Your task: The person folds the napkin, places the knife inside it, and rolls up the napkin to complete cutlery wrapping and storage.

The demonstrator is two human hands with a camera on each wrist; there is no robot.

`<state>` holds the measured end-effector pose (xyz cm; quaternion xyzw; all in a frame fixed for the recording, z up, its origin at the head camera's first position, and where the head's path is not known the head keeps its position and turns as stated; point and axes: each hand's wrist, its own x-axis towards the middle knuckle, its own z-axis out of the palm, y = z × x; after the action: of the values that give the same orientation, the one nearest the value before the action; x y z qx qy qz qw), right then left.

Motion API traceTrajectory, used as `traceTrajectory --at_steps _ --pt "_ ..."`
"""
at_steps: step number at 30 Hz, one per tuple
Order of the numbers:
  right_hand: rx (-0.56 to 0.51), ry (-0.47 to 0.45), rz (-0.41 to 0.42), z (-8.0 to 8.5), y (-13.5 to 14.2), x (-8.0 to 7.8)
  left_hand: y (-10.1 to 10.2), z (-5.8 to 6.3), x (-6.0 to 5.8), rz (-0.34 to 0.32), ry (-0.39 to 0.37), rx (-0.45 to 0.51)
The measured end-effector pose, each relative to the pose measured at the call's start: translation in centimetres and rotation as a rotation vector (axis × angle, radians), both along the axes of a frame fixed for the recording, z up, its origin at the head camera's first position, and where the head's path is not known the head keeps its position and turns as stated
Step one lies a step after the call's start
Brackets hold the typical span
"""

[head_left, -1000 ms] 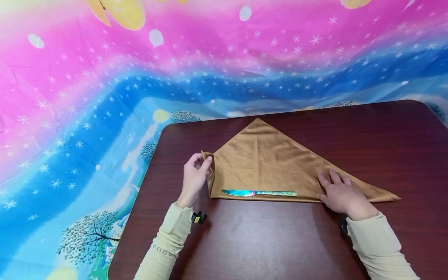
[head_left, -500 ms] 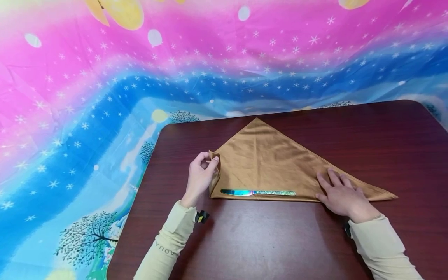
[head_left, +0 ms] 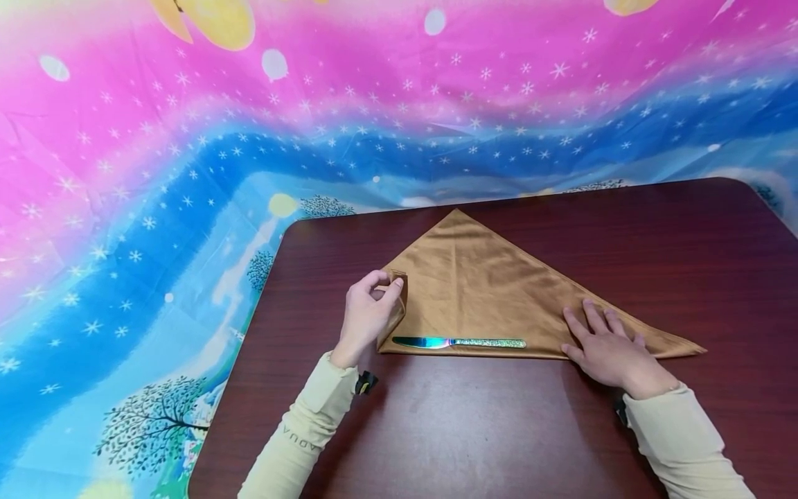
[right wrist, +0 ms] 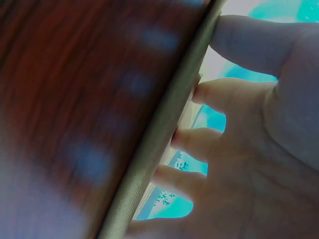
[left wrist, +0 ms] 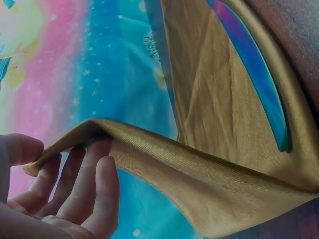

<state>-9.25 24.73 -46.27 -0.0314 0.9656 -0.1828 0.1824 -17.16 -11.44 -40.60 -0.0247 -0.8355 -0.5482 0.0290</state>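
Head view: bright.
Table (head_left: pixel 480 416): glare; shadows beside sleeves (head_left: pixel 305 419).
Cloth (head_left: pixel 489 281): soft sheen.
Right wrist view: dim; table blurred.

Snowflake-printed fabric (head_left: pixel 399 90) hangs behind a dark table (head_left: pixel 654 242).

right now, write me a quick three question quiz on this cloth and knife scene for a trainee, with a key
1. True or false: the right hand rests on the brown cloth.
2. Multiple choice: where does the knife lie? A) under the right hand; B) on the brown cloth, along its near edge; C) on the bare table.
3. Short answer: which hand is nearer the knife's blade?

Key: 1. True. 2. B. 3. The left hand.
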Motion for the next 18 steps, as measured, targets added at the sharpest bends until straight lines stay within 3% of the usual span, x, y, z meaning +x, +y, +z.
traceTrajectory --at_steps 18 --pt "-0.008 0.001 -0.008 -0.2 0.0 0.0 2.1 0.4 0.4 -0.132 0.001 0.025"
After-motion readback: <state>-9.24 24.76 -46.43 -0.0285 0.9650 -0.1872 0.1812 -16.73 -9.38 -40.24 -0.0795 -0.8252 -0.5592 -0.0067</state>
